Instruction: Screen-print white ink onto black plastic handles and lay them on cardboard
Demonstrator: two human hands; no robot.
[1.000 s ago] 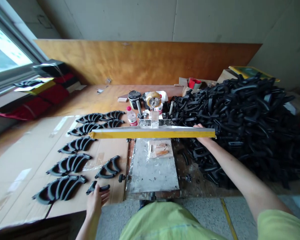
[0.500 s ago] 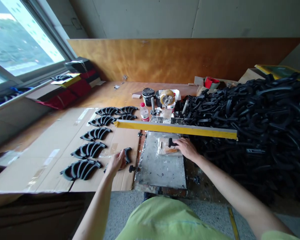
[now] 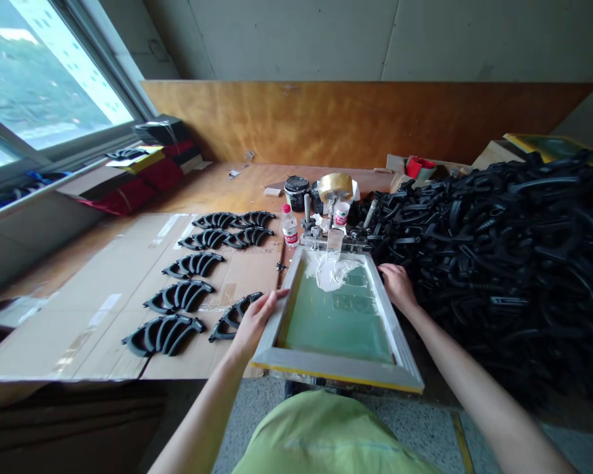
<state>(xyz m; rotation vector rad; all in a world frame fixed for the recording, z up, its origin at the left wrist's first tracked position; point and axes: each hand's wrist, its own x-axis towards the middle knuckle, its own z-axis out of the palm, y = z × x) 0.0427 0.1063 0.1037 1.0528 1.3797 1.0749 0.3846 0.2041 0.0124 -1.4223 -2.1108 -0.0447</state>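
Note:
A screen-printing frame (image 3: 338,374) with a green mesh lies lowered flat in front of me, white ink smeared at its far end. My left hand (image 3: 257,319) grips the frame's left rail, fingers curled over the edge. My right hand (image 3: 396,286) holds the right rail near its far end. Just left of my left hand lies a black curved plastic part (image 3: 233,315) on the cardboard.
Rows of black curved parts (image 3: 180,296) lie on a cardboard sheet (image 3: 79,309) at left. A big heap of black parts (image 3: 504,250) fills the right. Behind the frame stand a small bottle (image 3: 289,226), an ink tin (image 3: 296,191) and a tape roll (image 3: 335,186).
The frame, raised edge-on before, has swung down flat over the metal plate. My left hand left the black part and both hands now hold the frame's side rails.

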